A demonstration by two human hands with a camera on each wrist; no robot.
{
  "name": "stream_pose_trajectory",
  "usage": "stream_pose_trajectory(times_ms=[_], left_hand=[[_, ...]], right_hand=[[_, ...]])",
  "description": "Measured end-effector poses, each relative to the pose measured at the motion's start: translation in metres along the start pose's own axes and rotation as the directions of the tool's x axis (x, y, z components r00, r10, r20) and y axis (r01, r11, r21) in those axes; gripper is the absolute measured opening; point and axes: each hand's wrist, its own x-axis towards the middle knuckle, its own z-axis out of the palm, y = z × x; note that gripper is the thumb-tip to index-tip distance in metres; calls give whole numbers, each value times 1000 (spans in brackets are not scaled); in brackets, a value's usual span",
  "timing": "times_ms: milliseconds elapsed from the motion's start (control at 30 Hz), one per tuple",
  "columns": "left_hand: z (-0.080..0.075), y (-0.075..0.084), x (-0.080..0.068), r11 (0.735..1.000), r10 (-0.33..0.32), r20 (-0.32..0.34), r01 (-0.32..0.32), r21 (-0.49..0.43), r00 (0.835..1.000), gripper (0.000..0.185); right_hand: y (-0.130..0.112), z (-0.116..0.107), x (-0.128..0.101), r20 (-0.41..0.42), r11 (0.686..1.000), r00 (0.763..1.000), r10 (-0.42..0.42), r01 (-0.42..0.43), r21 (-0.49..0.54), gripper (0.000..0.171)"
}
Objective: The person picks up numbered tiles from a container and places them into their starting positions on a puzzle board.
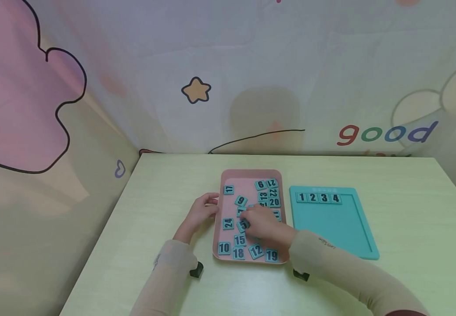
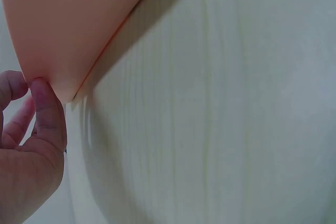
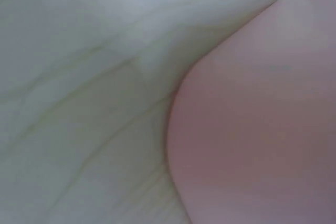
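Observation:
A pink tray (image 1: 231,177) holds several blue number tiles, loosely scattered. At its left rim is my left hand (image 1: 201,214); in the left wrist view the thumb and fingers of that hand (image 2: 39,135) pinch the edge of the tray (image 2: 68,19). Over the middle of the tray, my right hand (image 1: 262,223) reaches down and pinches the number 5 tile (image 1: 242,226) with its fingertips. Tiles under the palm are partly hidden. The right wrist view shows the tray's outer wall (image 3: 257,108) but not the hand.
Right of the tray lies a turquoise board (image 1: 326,226) with a raised rim. Tiles 1, 2, 3 and 4 (image 1: 336,199) stand in a row along its top. Both things sit on a pale wooden table (image 1: 164,184), with a printed cloth (image 1: 152,66) behind it.

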Motion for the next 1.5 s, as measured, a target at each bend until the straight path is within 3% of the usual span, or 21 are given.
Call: stream_pose_trajectory(times_ms=[500,667,833,1267,1433,1500], left_hand=[[0,1,0,1000,13,-5,-13,4,1000,37],[0,1,0,1000,3,-8,-3,3,1000,37],[1,1,0,1000,4,-9,-4,3,1000,37],[1,0,1,1000,-7,-18,7,20,1000,37],[1,0,1,1000,-3,-10,3,17,1000,38],[0,7,-5,1000,-9,-2,9,17,1000,39]], right_hand=[[10,0,-6,-52,998,997,-60,60,-17,27],[16,-12,-15,-107,992,988,-113,106,-71,26],[24,-28,-24,-149,992,983,-104,93,-80,27],[65,-62,-49,-242,992,967,-81,102,75,35],[85,-72,-61,-290,988,956,-36,78,133,36],[93,-77,-66,-299,987,954,-10,57,149,36]])
